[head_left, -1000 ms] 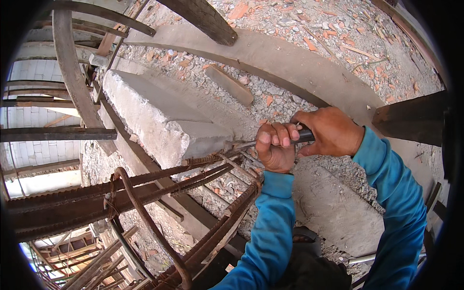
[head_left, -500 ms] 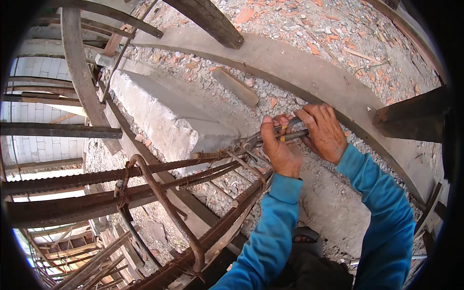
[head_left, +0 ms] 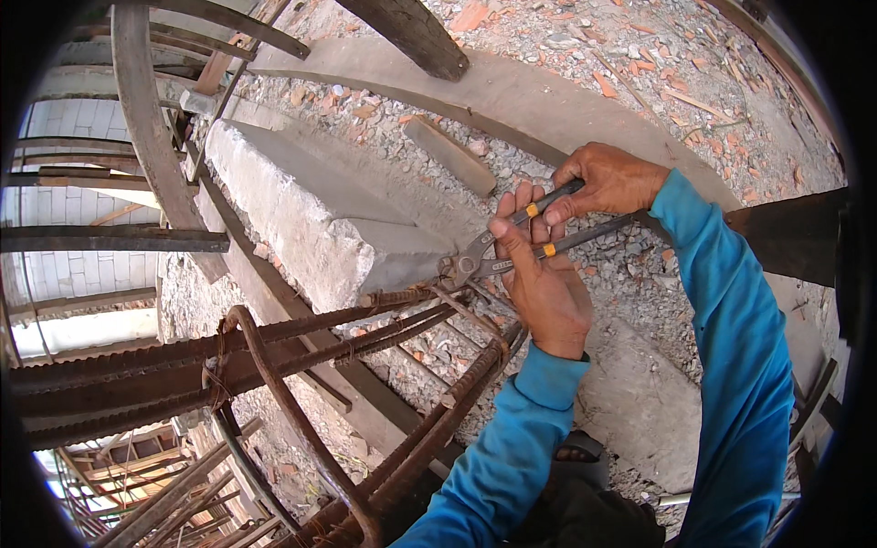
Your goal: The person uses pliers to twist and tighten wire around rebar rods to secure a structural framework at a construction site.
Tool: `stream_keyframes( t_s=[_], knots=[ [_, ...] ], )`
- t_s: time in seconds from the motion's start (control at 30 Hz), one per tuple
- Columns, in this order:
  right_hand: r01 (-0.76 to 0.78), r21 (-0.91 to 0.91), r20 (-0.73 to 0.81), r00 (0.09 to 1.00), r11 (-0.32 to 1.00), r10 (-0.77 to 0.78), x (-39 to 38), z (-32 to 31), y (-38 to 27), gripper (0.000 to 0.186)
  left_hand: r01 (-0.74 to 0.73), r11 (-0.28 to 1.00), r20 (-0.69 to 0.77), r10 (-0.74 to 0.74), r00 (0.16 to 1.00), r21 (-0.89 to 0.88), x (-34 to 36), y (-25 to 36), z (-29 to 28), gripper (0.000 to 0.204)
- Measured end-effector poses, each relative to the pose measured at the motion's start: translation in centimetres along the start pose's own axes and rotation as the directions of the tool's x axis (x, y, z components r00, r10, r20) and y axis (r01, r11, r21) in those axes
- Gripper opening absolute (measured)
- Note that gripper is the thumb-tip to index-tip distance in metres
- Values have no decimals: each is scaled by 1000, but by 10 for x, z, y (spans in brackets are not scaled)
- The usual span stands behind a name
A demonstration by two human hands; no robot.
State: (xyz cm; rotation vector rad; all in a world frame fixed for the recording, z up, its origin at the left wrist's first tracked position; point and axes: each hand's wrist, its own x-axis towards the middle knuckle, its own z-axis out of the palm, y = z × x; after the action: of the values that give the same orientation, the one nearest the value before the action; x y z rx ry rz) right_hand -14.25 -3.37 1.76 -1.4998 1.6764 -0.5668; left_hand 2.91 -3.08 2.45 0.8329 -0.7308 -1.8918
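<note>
Rubble-strewn ground (head_left: 667,59), grey with orange fragments, spreads around a pale concrete block (head_left: 292,205), with a wall of light blocks (head_left: 78,205) visible to its left behind timber poles. At the block's right-hand end sits the head of a plier-like cutting tool (head_left: 468,263), its yellow-banded dark handles spread apart. The right hand (head_left: 614,181), well right of the block, grasps the upper handle; the left hand (head_left: 555,294), nearer the block, lies around both handles just behind the head, palm up, thumb in front, fingers behind. Rusty ribbed bars (head_left: 311,321) cross in front of the block's near side, crowding the tool head, and a bent rusty bar (head_left: 290,411) loops over them. Beyond the block are a short timber offcut (head_left: 450,155), a curved concrete strip (head_left: 539,96) and a dark post (head_left: 406,36).
</note>
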Motion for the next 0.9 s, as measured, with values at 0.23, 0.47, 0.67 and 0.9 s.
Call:
stream_keyframes(
  t_s=[0.23,0.47,0.67,0.9],
  knots=[
    [12,20,-14,1000,1000,-12,20,-32,-26,52,-63,996,80,68,994,-58,-1,19,22,61],
    [71,15,31,997,997,-72,37,-30,-32,52,-79,985,26,84,996,-151,3,20,17,59],
    [82,-129,79,994,988,-72,39,-43,-57,56,-76,953,-2,78,997,-292,24,20,22,57],
    [-79,-39,425,901,996,88,-30,-60,-66,74,149,937,-39,-170,985,-315,9,14,30,35]
  ],
)
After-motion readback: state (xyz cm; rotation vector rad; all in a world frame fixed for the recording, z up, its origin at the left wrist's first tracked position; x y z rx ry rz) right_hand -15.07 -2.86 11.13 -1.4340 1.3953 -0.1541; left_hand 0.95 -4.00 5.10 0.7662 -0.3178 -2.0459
